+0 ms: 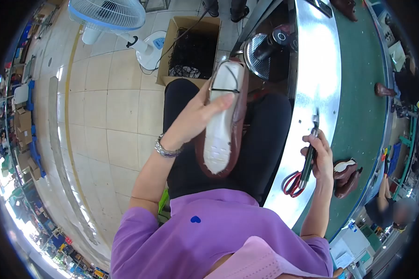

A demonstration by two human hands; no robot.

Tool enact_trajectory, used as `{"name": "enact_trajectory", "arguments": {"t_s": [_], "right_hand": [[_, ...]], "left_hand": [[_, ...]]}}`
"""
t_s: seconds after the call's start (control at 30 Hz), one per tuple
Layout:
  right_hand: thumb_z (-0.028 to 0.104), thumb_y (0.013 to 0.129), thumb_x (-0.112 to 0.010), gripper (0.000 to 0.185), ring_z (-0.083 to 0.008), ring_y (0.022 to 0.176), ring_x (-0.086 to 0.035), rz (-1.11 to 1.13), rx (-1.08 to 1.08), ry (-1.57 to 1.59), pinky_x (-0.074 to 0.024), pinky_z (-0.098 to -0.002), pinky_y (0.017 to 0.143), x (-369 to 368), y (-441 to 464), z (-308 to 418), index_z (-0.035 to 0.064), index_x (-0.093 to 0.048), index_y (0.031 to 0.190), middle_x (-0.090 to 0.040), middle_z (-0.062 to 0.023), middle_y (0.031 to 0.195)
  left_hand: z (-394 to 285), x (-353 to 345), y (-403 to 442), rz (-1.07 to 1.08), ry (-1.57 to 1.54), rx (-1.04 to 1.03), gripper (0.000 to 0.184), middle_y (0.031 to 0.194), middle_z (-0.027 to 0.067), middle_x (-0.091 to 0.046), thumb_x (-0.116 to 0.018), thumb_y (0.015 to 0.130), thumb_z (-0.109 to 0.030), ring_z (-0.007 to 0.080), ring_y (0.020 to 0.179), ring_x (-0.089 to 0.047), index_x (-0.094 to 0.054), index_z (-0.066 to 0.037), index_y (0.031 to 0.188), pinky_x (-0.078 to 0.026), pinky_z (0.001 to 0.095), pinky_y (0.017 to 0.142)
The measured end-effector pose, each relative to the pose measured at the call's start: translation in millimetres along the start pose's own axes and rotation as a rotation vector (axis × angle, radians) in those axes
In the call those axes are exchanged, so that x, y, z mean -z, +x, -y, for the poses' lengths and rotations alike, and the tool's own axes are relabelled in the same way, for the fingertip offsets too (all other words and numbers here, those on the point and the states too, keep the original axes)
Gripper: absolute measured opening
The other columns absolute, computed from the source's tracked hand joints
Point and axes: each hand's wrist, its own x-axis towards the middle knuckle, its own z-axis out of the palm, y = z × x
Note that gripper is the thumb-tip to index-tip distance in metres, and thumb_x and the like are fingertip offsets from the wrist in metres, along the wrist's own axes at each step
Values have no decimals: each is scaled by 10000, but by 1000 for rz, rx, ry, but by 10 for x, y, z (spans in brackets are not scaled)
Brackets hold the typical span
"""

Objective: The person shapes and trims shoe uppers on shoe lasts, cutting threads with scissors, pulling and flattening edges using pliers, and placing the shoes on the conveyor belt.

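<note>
My left hand (201, 114) grips a brown leather shoe upper (237, 121) on a last, held sole side up over my lap. Its white insole (217, 151) faces me, the thumb pressing on it, and a dark cord (226, 90) crosses it near the far end. Over the metal bench edge, my right hand (322, 156) is closed around a hand tool (308, 160) with a dark handle and a metal tip that looks forked, pointing away from me. Red-handled scissors (292, 184) lie on the metal just left of the tool's handle end.
The metal strip (317, 60) borders a green belt (363, 60) on my right, with more brown shoe uppers (347, 179) on it. Ahead stand a cardboard box (194, 30) of black cords and a fan (108, 11). A co-worker (381, 204) is at the far right.
</note>
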Motion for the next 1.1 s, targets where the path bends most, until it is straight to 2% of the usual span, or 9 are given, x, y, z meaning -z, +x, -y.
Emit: {"name": "enact_trajectory", "arguments": {"t_s": [0.17,0.3,0.43,0.47,0.53,0.63,0.67,0.9,1.1], "right_hand": [[177,855,-692,752,-178,583,-649,466,-57,-82,-393,-181,413,-679,-84,599,15,-303,1477,-688,-127,808],[73,855,-636,821,-251,762,-694,501,-62,-140,-464,-214,494,-1066,-75,737,79,-187,1543,-675,-231,970],[77,969,-507,755,-347,1038,-662,630,-151,-18,-521,-364,839,-1266,-4,842,94,-40,1562,-625,-289,1166],[120,999,-483,725,-359,1070,-643,661,-173,-29,-487,-405,927,-1260,35,861,113,-28,1563,-623,-284,1170],[126,1000,-489,730,-361,1057,-648,663,-215,-94,-493,-408,927,-1327,113,974,131,-27,1565,-622,-285,1173],[120,1002,-501,726,-316,1006,-666,577,-276,-168,-536,-395,847,-1432,104,1092,146,-46,1566,-644,-230,1086],[114,1003,-499,720,-290,965,-673,527,-302,-220,-548,-384,815,-1476,69,1153,141,-51,1566,-648,-205,1037],[82,1014,-468,660,-124,653,-558,494,28,-565,-523,-291,621,-1549,12,934,79,-92,1556,-551,-55,785],[85,1007,-477,626,-154,605,-612,450,324,-790,-503,-303,615,-1486,8,698,50,-147,1538,-604,-76,721]], "left_hand": [[147,44,2,-69,-4,-113,826,1404,162,-471,-650,925,-379,197,1294,-448,-219,13,1511,-354,319,1066],[175,74,115,-69,230,-54,895,1459,249,-399,-606,923,-470,283,1371,-398,-170,47,1509,-320,333,1104],[363,131,157,-189,542,-279,880,1420,283,-443,-573,940,-454,320,1360,-426,-116,13,1529,-343,342,1087],[398,134,198,-206,360,-307,783,1400,241,-468,-562,956,-382,284,1320,-453,-176,-1,1522,-349,330,1075],[280,91,306,-239,-1,-357,610,1361,158,-518,-538,988,-236,212,1238,-506,-295,-30,1507,-361,306,1051],[134,95,470,-223,126,-358,420,1245,101,-598,-526,980,-147,157,1134,-556,-508,-27,1382,-400,276,987],[159,20,499,-326,96,-393,310,1158,70,-629,-542,960,-100,118,1042,-579,-625,-1,1241,-424,247,923],[144,-31,482,-416,104,-427,276,1070,76,-671,-583,922,-53,119,960,-622,-667,-13,1181,-460,237,857],[153,-13,478,-415,90,-449,262,1048,81,-695,-594,916,-47,108,912,-639,-678,0,1160,-482,227,820]]}}
